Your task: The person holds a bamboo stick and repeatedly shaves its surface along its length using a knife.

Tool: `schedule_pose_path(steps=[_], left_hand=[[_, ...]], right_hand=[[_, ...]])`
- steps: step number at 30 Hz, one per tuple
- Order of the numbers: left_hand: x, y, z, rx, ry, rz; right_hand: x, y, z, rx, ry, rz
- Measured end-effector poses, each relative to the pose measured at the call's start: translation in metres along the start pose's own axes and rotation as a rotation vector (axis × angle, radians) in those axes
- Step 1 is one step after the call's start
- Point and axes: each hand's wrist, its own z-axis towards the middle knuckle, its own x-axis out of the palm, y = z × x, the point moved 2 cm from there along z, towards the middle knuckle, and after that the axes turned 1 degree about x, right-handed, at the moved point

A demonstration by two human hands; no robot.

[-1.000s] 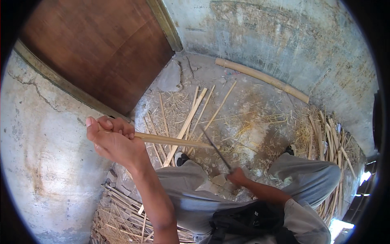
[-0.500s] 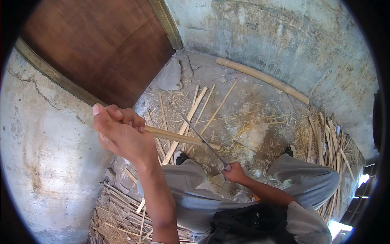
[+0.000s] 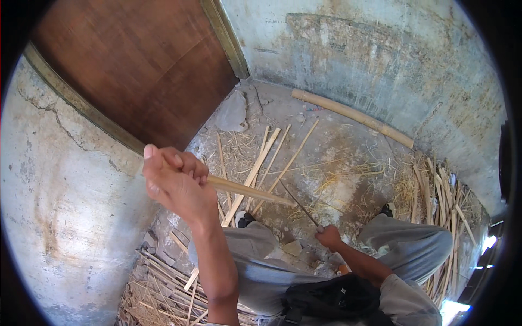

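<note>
My left hand (image 3: 184, 183), raised on the left, is closed around a pale bamboo strip (image 3: 250, 192) that slants down to the right. In my right hand (image 3: 329, 238), lower and nearer my lap, is a knife (image 3: 306, 212) with a long, thin dark blade. Its blade points up and left, close by the strip's free end; whether the two touch I cannot tell. The fingers of my right hand are wrapped round the handle, which they mostly hide.
Several split bamboo strips (image 3: 253, 174) lie on the dusty floor ahead. Piles of strips (image 3: 448, 212) flank both sides, with shavings around. A bamboo pole (image 3: 353, 115) rests along the far wall. Beyond, left, stands a brown door (image 3: 147, 70). A black bag (image 3: 333, 300) sits at my lap.
My right hand has moved slightly right and down, and the blade has gone from crossing the strip to beside its end. My left hand and the strip appear shifted a little right and down.
</note>
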Motion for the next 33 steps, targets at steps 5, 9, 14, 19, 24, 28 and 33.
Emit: schedule_pose_path(steps=[5, 9, 14, 19, 24, 28, 33], left_hand=[[-0.004, 0.003, -0.006, 0.004, 0.071, -0.122], [0.000, 0.028, 0.003, 0.032, 0.039, 0.034], [-0.009, 0.026, 0.002, 0.031, 0.021, 0.005], [-0.001, 0.024, -0.008, 0.028, 0.103, -0.007], [-0.004, -0.018, -0.002, 0.019, 0.081, -0.109], [0.014, -0.013, -0.008, -0.020, -0.193, 0.025], [0.008, 0.019, 0.007, 0.189, -0.055, 0.174]], right_hand=[[-0.062, 0.111, -0.037, -0.164, -0.108, 0.268], [-0.105, 0.160, -0.048, -0.400, -0.071, 0.530], [-0.179, 0.198, -0.095, -0.444, -0.170, 0.588], [-0.175, 0.189, -0.101, -0.411, -0.156, 0.832], [-0.192, 0.197, -0.110, -0.317, -0.075, 0.868], [-0.190, 0.190, -0.104, -0.379, -0.149, 0.708], [-0.180, 0.192, -0.105, -0.385, -0.134, 0.689]])
